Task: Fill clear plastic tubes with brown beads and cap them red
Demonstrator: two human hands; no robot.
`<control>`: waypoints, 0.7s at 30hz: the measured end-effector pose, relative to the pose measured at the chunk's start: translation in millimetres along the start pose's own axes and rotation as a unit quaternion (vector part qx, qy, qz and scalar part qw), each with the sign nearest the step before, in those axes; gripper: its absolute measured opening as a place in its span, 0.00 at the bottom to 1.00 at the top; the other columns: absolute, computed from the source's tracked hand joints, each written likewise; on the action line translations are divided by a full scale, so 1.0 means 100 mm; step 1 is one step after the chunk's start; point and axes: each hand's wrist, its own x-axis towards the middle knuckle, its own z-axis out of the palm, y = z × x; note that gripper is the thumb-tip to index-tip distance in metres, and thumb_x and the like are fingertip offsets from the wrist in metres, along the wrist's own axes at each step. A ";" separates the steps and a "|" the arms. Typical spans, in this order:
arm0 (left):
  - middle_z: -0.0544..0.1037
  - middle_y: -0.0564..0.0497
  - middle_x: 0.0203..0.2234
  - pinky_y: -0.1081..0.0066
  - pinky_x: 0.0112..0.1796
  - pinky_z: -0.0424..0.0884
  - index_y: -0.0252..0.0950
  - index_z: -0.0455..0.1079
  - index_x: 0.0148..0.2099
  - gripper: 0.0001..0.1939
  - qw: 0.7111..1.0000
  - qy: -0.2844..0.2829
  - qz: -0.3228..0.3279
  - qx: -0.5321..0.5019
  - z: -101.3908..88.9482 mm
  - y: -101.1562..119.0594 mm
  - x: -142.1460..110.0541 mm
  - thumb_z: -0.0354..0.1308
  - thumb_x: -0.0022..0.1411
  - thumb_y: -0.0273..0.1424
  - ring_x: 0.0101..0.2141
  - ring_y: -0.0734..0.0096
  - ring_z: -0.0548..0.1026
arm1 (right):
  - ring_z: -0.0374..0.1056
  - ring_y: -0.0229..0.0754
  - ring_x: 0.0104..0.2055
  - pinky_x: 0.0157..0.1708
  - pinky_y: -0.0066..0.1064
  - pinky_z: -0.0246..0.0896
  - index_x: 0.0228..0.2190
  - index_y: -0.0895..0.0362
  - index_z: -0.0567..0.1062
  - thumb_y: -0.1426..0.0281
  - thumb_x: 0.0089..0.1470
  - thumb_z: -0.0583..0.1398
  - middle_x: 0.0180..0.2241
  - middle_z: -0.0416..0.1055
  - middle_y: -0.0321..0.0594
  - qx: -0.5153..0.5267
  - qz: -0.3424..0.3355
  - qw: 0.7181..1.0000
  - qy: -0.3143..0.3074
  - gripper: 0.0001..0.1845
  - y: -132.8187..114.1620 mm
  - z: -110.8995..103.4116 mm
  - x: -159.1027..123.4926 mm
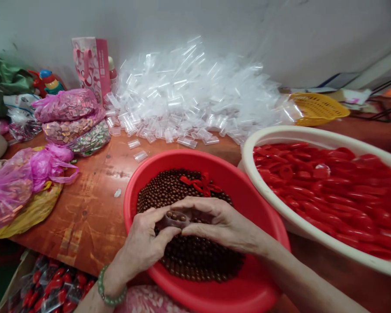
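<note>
Over the red basin (140, 169), my left hand (146, 239) and my right hand (215, 217) both grip a small clear plastic tube (176, 218). Several round brown balls show through its open end. My thumbs press it from below and my fingers curl over the top, hiding part of it. Below my hands, the basin holds a bed of glossy brown balls (195, 261). On top of them, behind my right hand, lies a red ribbon-like piece (202, 183).
A heap of clear plastic tubes (189, 95) lies against the wall. At right, a white tub (252, 152) holds red plastic pieces (339, 191), with a yellow basket (319, 108) behind it. Pink bags (68, 106) sit at left. A box of red packaged items (48, 287) stands lower left.
</note>
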 end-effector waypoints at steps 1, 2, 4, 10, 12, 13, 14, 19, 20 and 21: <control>0.81 0.47 0.40 0.69 0.45 0.70 0.35 0.75 0.51 0.16 1.000 0.009 0.006 -0.001 0.00 0.01 -0.01 0.59 0.60 0.25 0.41 0.65 0.76 | 0.73 0.41 0.41 0.41 0.31 0.68 0.46 0.56 0.75 0.59 0.54 0.64 0.41 0.76 0.42 0.010 0.006 1.000 0.011 0.20 -0.01 0.00 -0.01; 0.81 0.47 0.39 0.70 0.44 0.70 0.35 0.75 0.50 0.15 1.000 0.016 0.011 -0.006 -0.01 0.02 -0.02 0.60 0.60 0.26 0.40 0.66 0.77 | 0.73 0.40 0.39 0.40 0.30 0.69 0.46 0.56 0.75 0.58 0.53 0.65 0.40 0.76 0.42 0.017 0.009 1.000 0.018 0.21 -0.03 0.00 -0.03; 0.81 0.47 0.38 0.71 0.43 0.70 0.34 0.76 0.48 0.13 0.999 0.018 0.018 -0.028 -0.03 0.03 -0.01 0.60 0.60 0.27 0.39 0.67 0.77 | 0.73 0.38 0.35 0.37 0.29 0.69 0.46 0.56 0.74 0.58 0.52 0.66 0.38 0.76 0.41 0.016 0.002 1.000 0.024 0.22 -0.06 0.00 -0.04; 0.80 0.49 0.37 0.72 0.41 0.68 0.34 0.75 0.44 0.09 0.999 -0.022 0.007 -0.049 -0.05 0.00 0.08 0.58 0.62 0.28 0.37 0.68 0.75 | 0.69 0.39 0.35 0.36 0.30 0.66 0.42 0.55 0.77 0.56 0.53 0.64 0.33 0.73 0.40 -0.080 -0.071 0.993 0.057 0.19 -0.12 -0.03 0.01; 0.79 0.49 0.35 0.72 0.38 0.67 0.32 0.74 0.43 0.08 0.999 -0.026 0.002 -0.031 -0.05 -0.01 0.08 0.58 0.61 0.28 0.35 0.69 0.73 | 0.68 0.39 0.35 0.36 0.30 0.66 0.42 0.54 0.78 0.56 0.56 0.61 0.33 0.71 0.40 -0.094 -0.088 0.991 0.042 0.17 -0.13 -0.02 0.05; 0.78 0.49 0.33 0.72 0.36 0.66 0.32 0.74 0.42 0.07 0.999 -0.033 0.001 -0.025 -0.05 -0.02 0.08 0.57 0.61 0.28 0.34 0.69 0.72 | 0.68 0.39 0.35 0.36 0.30 0.66 0.42 0.53 0.78 0.56 0.57 0.60 0.33 0.70 0.40 -0.099 -0.091 0.990 0.035 0.17 -0.13 0.00 0.06; 0.77 0.50 0.32 0.73 0.35 0.66 0.32 0.73 0.41 0.06 0.999 -0.042 -0.001 -0.022 -0.05 -0.03 0.08 0.57 0.61 0.27 0.33 0.70 0.72 | 0.68 0.38 0.35 0.35 0.30 0.66 0.42 0.53 0.78 0.56 0.58 0.59 0.32 0.69 0.40 -0.102 -0.096 0.990 0.029 0.16 -0.14 0.01 0.07; 0.77 0.50 0.33 0.73 0.37 0.67 0.34 0.70 0.42 0.05 0.995 -0.053 -0.019 -0.078 -0.08 -0.04 0.07 0.55 0.63 0.28 0.34 0.72 0.73 | 0.70 0.39 0.37 0.38 0.29 0.67 0.45 0.52 0.76 0.56 0.55 0.62 0.35 0.71 0.40 -0.119 -0.099 0.987 0.042 0.19 -0.14 -0.05 0.05; 0.78 0.49 0.35 0.73 0.39 0.68 0.34 0.69 0.43 0.06 0.992 -0.047 -0.025 -0.113 -0.09 -0.05 0.06 0.55 0.64 0.29 0.36 0.71 0.75 | 0.71 0.40 0.39 0.40 0.30 0.68 0.47 0.52 0.74 0.56 0.55 0.62 0.37 0.72 0.40 -0.128 -0.085 0.986 0.064 0.20 -0.13 -0.11 0.02; 0.78 0.48 0.37 0.72 0.41 0.69 0.35 0.68 0.44 0.06 0.988 -0.039 -0.028 -0.147 -0.10 -0.05 0.05 0.55 0.64 0.29 0.38 0.70 0.76 | 0.71 0.41 0.41 0.42 0.31 0.68 0.49 0.51 0.73 0.57 0.55 0.62 0.39 0.73 0.41 -0.145 -0.065 0.983 0.091 0.21 -0.11 -0.18 -0.01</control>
